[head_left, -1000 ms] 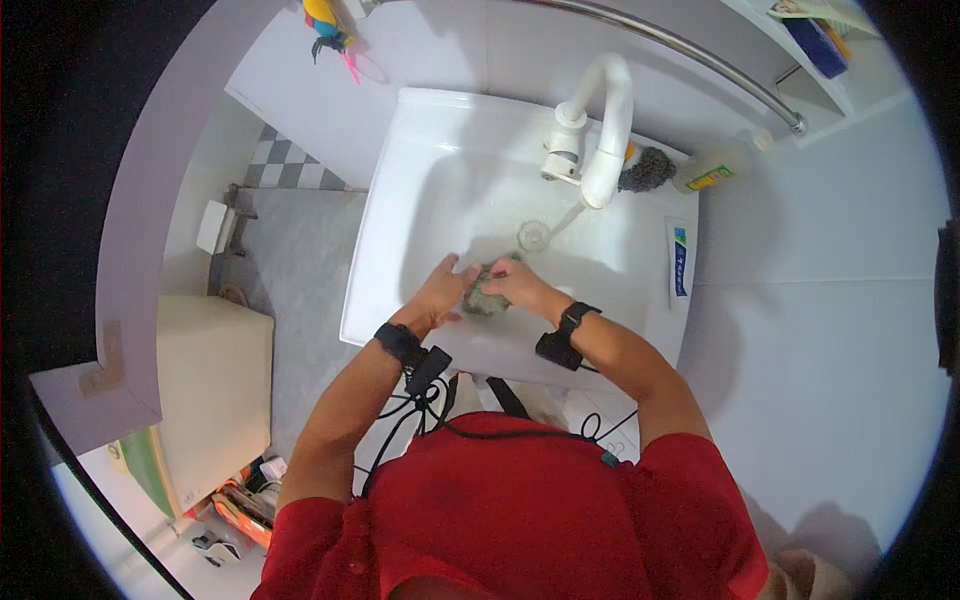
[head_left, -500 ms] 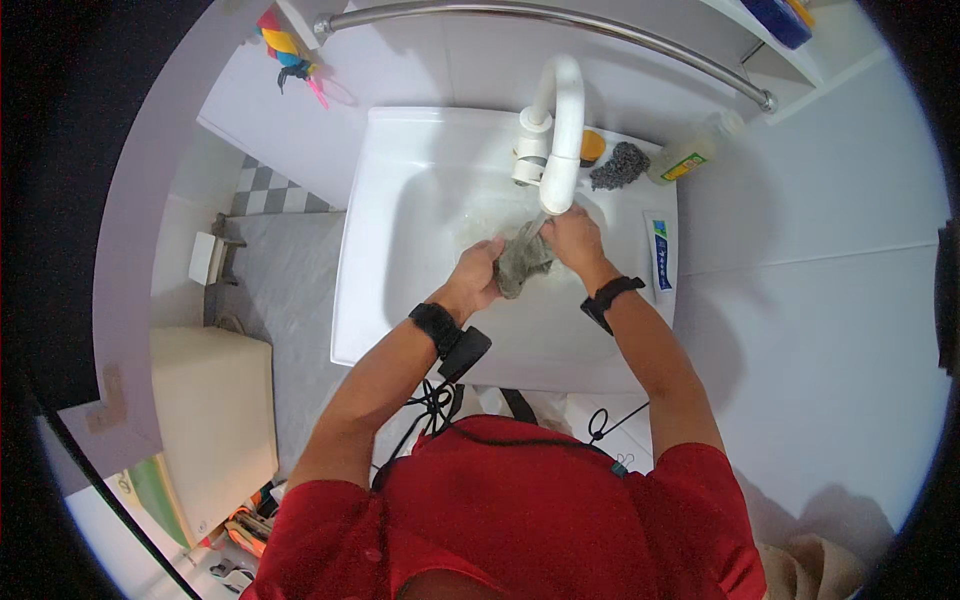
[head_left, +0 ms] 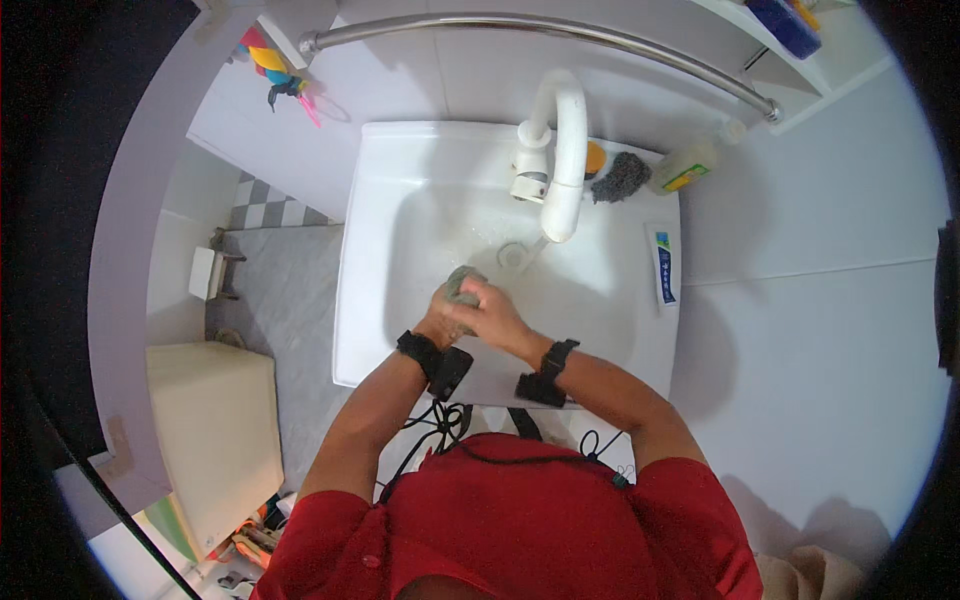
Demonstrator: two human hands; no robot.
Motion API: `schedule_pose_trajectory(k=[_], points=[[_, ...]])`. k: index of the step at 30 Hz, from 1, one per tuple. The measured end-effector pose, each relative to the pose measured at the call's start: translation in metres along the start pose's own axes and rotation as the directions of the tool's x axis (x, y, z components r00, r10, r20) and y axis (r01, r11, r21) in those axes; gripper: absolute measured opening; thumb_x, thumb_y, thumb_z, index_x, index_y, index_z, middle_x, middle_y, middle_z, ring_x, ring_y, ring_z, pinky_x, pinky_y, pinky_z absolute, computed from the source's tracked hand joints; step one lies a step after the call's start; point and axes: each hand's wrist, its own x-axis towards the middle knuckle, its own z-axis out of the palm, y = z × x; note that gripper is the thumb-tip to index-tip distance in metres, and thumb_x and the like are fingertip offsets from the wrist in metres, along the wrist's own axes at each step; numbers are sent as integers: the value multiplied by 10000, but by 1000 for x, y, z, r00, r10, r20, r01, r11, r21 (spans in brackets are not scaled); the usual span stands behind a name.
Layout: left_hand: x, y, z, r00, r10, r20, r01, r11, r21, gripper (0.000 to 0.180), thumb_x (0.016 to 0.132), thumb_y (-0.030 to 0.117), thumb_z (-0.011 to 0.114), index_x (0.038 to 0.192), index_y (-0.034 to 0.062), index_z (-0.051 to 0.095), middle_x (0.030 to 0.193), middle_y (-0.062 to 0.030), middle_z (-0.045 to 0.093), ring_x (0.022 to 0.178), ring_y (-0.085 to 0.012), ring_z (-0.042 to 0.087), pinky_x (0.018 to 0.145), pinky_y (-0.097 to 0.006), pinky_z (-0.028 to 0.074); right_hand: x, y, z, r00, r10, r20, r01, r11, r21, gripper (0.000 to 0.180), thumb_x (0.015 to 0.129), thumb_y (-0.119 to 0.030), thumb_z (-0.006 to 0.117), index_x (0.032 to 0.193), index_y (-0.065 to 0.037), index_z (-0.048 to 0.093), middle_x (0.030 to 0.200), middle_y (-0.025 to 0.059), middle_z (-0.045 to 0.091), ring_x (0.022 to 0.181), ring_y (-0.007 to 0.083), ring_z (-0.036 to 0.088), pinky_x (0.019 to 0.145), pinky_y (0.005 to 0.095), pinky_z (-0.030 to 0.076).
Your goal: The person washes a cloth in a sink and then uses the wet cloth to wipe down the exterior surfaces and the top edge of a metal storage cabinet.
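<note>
My two hands press together over the near left part of a white sink [head_left: 352, 260]. A wet grey-green cloth [head_left: 463, 283] is bunched between them, and only part of it shows past the fingers. My left hand [head_left: 437, 320] holds the cloth from the left, partly covered by the other hand. My right hand [head_left: 498, 320] closes over it from the right. Beyond them a white faucet [head_left: 566, 150] arches over the basin. A thin stream of water [head_left: 537, 251] falls from its spout beside the round drain [head_left: 512, 257].
On the sink's back right ledge are a dark scouring pad [head_left: 621, 178], a yellow-orange round item [head_left: 594, 158] and a clear bottle [head_left: 688, 168]. A toothpaste tube [head_left: 663, 265] lies on the right rim. A metal rail [head_left: 540, 30] crosses the wall behind.
Both hands have moved from under the spout toward me and to the left with the cloth. It is now squeezed into a smaller bundle, and the drain has come into view.
</note>
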Motion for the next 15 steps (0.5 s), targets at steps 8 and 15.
schedule_pose_trajectory(k=[8,15], points=[[29,68,48,911,-383,-156,60,495,-867,291,899,299,355,1046,92,497,1049,-47,525,961,-212,504,878,-369,399,23,19,-57,941,-147,-305,33,937,-349,294,777,-298,525,919,-41,508,701,201,568,664,340,568,606,396,443],[28,78,44,931,-362,-51,132,463,-877,350,880,340,429,1082,56,458,1066,-64,516,919,-190,512,892,-355,390,13,4,-52,939,146,-312,-330,640,-694,280,776,-303,512,942,-79,533,825,213,577,770,373,555,633,423,449]])
